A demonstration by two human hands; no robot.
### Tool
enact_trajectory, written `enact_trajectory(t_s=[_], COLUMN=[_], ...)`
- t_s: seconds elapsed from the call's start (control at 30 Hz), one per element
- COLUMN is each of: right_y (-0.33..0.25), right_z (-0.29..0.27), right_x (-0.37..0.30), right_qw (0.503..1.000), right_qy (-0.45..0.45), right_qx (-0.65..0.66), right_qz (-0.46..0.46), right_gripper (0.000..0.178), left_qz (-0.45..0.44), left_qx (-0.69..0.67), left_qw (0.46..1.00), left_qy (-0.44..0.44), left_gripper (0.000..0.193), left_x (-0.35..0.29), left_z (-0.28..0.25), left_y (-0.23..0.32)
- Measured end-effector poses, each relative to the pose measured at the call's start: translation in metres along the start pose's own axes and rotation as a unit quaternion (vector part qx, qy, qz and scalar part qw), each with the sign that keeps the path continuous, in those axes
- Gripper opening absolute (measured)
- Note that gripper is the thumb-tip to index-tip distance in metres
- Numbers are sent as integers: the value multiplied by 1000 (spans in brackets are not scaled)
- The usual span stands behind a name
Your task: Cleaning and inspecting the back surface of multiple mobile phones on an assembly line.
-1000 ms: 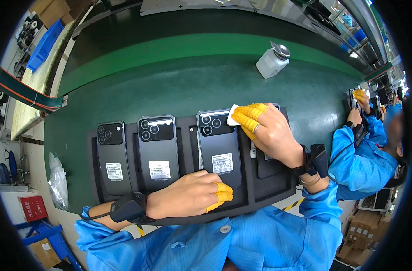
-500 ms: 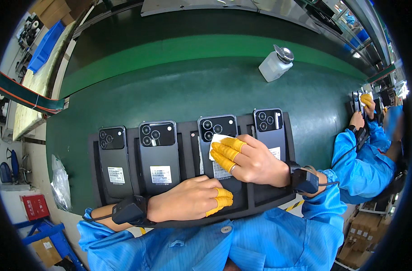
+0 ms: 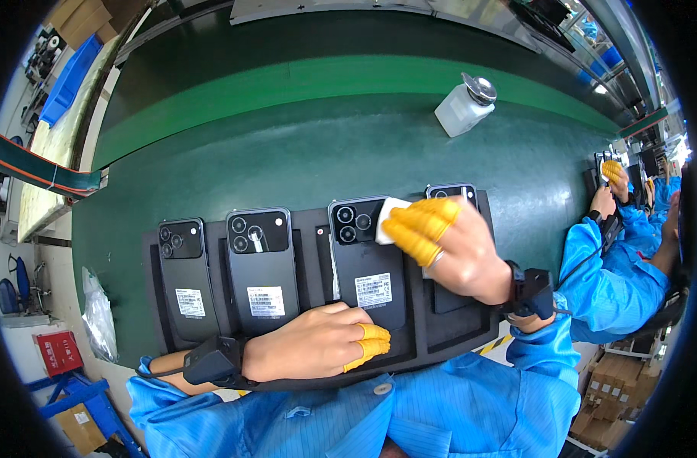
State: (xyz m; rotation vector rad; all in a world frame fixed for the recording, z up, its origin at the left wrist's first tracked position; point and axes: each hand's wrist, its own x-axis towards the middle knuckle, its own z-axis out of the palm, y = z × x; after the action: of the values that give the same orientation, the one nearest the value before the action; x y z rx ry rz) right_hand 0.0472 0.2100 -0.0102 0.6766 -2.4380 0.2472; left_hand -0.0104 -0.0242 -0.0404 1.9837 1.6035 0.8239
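Third from the left in a black foam tray (image 3: 455, 332) lies a dark grey smartphone (image 3: 367, 263), back up, with a camera block and a white label. My left hand (image 3: 306, 343), fingers curled in yellow finger cots, holds its lower end. In my right hand (image 3: 463, 248), also in yellow finger cots, a folded white wipe (image 3: 389, 220) is pinched against the phone's upper right corner. Two similar smartphones, one (image 3: 261, 263) beside it and one (image 3: 187, 278) at the far left, lie in slots. Another smartphone (image 3: 449, 301) is partly hidden behind my right hand.
A white pump bottle (image 3: 464, 108) stands farther back on the green table (image 3: 287, 153). At the left edge lies a clear plastic bag (image 3: 99, 317). To the right, a person in blue sleeves (image 3: 612, 267) works at the same table.
My right hand has moved up and right with the wipe, from the middle of the phone's back to its upper right corner, uncovering the label. My left hand stays at the lower end.
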Motion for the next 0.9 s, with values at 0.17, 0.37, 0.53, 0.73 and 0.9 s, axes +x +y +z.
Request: enact_trajectory(t_s=[0.17,0.37,0.53,0.73,0.9], right_y=[-11,-2,8,28,33], right_z=[20,-1,-15,-10,12], right_x=[-5,-12,-19,-3,4], right_qw=[994,990,987,991,989], right_qy=[-56,-124,-127,-27,-40], right_qx=[37,55,93,84,103], right_qz=[-80,-41,30,102,98], right_gripper=[40,43,36,34,28], left_qz=[7,-1,11,14,15], left_qx=[5,6,4,12,9], left_qw=[1000,1000,1000,1000,1000], left_qy=[10,-1,-1,-8,22], left_gripper=[25,24,29,31,22], left_x=[0,0,-1,-1,1], left_z=[1,1,2,0,1], left_y=[0,0,-2,-3,-1])
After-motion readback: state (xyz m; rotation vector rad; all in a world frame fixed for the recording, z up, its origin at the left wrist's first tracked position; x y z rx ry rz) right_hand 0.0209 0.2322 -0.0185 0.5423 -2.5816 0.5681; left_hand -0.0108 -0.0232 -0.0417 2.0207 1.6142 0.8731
